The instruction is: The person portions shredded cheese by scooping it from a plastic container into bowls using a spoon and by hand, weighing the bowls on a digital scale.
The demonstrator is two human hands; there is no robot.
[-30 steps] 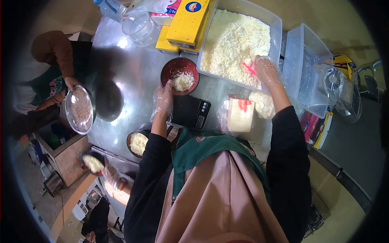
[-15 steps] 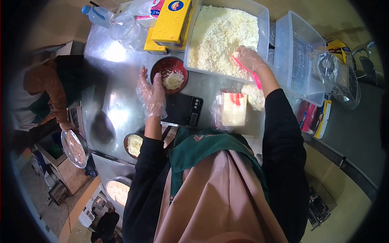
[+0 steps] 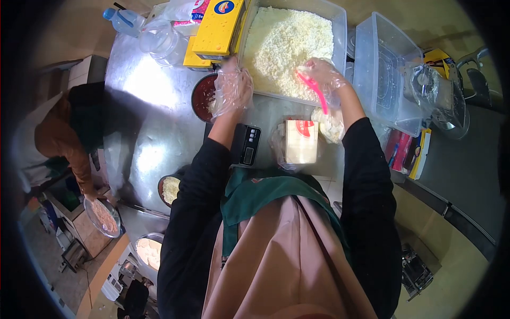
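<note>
Inside a clear plastic tub (image 3: 340,32) lies a heap of white grated cheese (image 3: 292,40). My right hand (image 3: 320,74), in a clear plastic glove, is closed on a curved pink utensil (image 3: 317,93) at the tub's near right part; the utensil's working end is hidden. My left hand (image 3: 234,87), also gloved, is by the tub's left wall with its fingers stretched forward. It covers the right side of a red-lined bowl (image 3: 202,98) holding some grated cheese. Below that hand is a black digital scale (image 3: 248,146), partly hidden by my sleeve.
A wrapped cheese block (image 3: 302,143) and a bagged white lump (image 3: 329,125) lie near me. Yellow boxes (image 3: 220,26) and a clear jar (image 3: 158,40) stand at back left, another clear tub (image 3: 385,69) at right. A co-worker's hand (image 3: 94,195) holds a bowl (image 3: 103,217) at left.
My left hand has moved right and forward, from beside the red-lined bowl to over its right side by the tub. My right hand stays in the tub with the pink utensil, its angle slightly steeper.
</note>
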